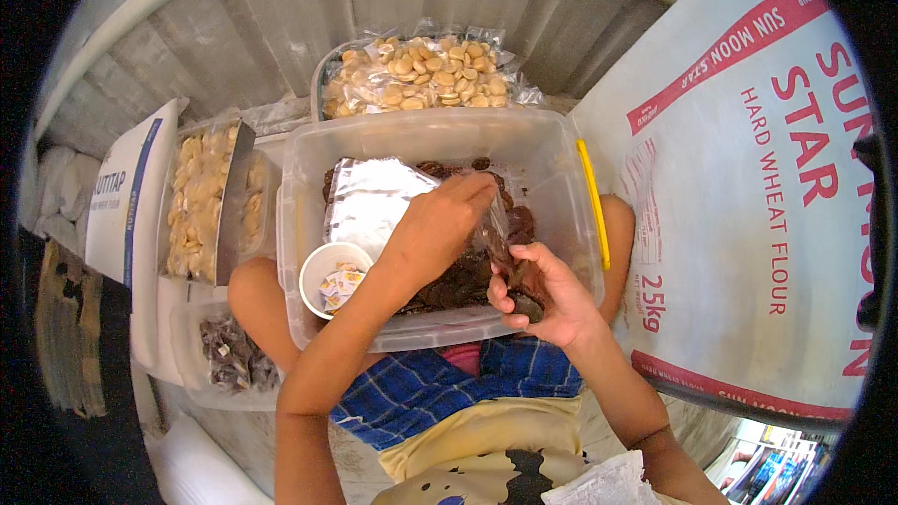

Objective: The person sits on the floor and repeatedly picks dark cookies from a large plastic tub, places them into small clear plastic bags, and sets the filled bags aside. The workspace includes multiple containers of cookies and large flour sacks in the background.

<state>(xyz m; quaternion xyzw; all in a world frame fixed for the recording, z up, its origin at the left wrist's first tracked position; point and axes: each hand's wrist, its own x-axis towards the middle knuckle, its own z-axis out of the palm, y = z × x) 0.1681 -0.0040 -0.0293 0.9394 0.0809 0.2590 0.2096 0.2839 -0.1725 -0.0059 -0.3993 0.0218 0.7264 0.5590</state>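
My right hand [551, 294] is closed around the lower part of a clear plastic bag [499, 235] that holds dark brown round cookies. At the bag's upper end is my left hand [452, 207], its fingers curled and mostly hidden behind the back of the hand. Both hands are over a translucent plastic bin [435, 338] on my lap. Loose dark brown cookies [449, 287] lie in the bin. Beside them is a stack of clear, shiny plastic bags [372, 200]. A white tub [310, 270] with small printed paper packets [344, 282] stands in the bin's near left corner.
Bagged pale round cookies [428, 73] sit behind the bin. Left are a box of bagged pale cookies [200, 203] and a tub of dark packs [235, 358]. A large flour sack [708, 210] stands right. The bin has a yellow handle [593, 203].
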